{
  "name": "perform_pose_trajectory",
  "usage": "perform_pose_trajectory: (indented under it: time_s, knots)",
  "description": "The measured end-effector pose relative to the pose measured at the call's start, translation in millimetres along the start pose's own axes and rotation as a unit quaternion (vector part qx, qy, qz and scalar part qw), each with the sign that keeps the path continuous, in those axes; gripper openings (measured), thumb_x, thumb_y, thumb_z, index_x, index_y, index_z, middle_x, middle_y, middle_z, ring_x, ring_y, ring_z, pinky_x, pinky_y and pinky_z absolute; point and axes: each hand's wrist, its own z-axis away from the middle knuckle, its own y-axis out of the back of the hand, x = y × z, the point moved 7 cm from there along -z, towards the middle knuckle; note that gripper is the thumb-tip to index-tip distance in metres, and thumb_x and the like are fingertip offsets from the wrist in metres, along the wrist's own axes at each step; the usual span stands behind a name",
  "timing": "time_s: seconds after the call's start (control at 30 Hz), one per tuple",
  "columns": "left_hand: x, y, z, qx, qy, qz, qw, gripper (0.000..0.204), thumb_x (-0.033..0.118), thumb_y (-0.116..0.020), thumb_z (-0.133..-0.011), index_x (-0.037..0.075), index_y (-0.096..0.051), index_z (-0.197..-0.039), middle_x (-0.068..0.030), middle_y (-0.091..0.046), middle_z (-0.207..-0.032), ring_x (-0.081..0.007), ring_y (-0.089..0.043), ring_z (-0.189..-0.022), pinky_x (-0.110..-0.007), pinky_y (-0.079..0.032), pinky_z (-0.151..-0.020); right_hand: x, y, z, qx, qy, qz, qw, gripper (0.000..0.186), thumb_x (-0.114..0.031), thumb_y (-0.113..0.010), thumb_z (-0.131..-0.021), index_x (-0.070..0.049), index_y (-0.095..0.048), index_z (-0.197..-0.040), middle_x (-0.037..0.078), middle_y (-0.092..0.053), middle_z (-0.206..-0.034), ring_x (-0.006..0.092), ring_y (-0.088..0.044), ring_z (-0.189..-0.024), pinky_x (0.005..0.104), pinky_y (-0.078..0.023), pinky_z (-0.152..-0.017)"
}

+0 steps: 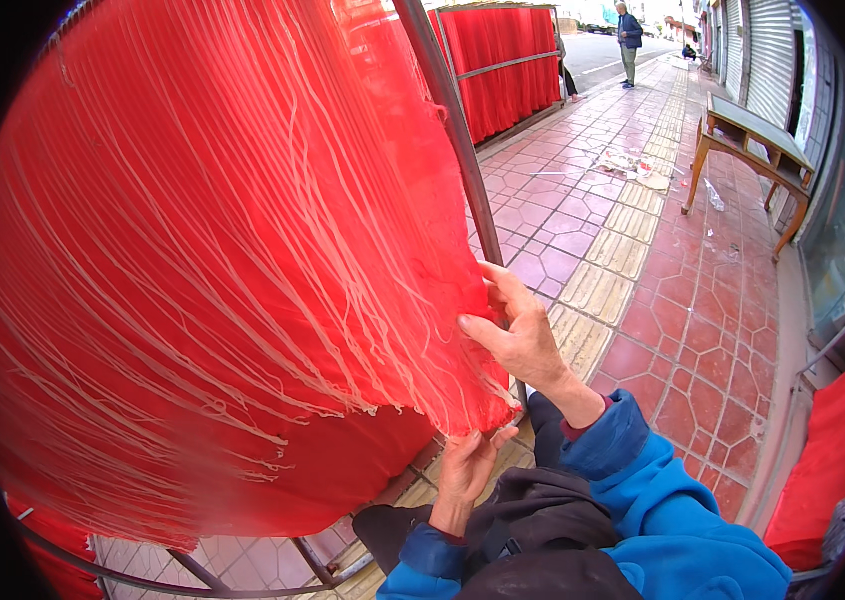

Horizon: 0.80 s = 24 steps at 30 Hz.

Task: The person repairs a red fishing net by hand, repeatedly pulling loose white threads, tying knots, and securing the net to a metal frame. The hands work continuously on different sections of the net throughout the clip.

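A large sheet of thin red cloth (363, 270) hangs in front of me, with many loose pale threads (183, 270) running down its face and ending in a ragged fringe. The cloth's right edge is in my right hand (523, 335), thumb in front and fingers behind, beside a dark metal post (455, 120). Below it, my left hand (467, 468) closes on the bottom corner of the same cloth, where the threads bunch together. Part of the left fingers is hidden by the fabric.
Another metal frame hung with red cloth (508, 70) stands farther along the pavement. A person (629, 45) stands near the road. To the right are a wooden table (758, 135), litter on the tiles (635, 170) and more red cloth (833, 450). A curved metal bar (243, 592) runs low in front.
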Motion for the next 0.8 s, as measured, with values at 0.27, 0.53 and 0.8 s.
perform_pose_trajectory:
  time_s: [0.27,0.53,0.8]
  knots:
    - [5.4,13.3,1.5,0.016,-0.012,0.002,1.000,0.045,0.015,-0.059,-0.090,0.007,-0.046,-0.132,-0.0059,-0.053,-0.133,-0.0251,-0.050,-0.121,-0.047,-0.043,-0.097,8.8,16.8,-1.7,0.053,-0.055,-0.138,0.987,0.017,-0.008,-0.052,-0.093,0.003,-0.065,-0.097,0.000,-0.066,-0.085,0.0038,-0.056,-0.073,0.0200,-0.045,-0.065]
    - [3.9,11.3,-0.6,0.014,0.006,-0.036,0.999,0.047,0.019,-0.061,-0.089,0.007,-0.046,-0.132,-0.0070,-0.053,-0.132,-0.0263,-0.052,-0.119,-0.043,-0.044,-0.094,14.4,13.9,-2.6,0.047,-0.077,-0.325,0.941,0.022,-0.014,-0.051,-0.095,0.003,-0.065,-0.098,0.003,-0.067,-0.092,0.0049,-0.058,-0.081,0.0199,-0.046,-0.070]
    - [1.8,7.9,-2.1,0.007,0.004,-0.062,0.998,0.048,0.021,-0.061,-0.089,0.007,-0.046,-0.132,-0.0085,-0.055,-0.129,-0.0287,-0.053,-0.117,-0.040,-0.046,-0.091,-0.2,15.0,-13.6,0.051,-0.032,-0.202,0.977,0.022,-0.014,-0.049,-0.096,0.002,-0.064,-0.099,-0.002,-0.064,-0.082,0.0019,-0.053,-0.072,0.0185,-0.043,-0.065]
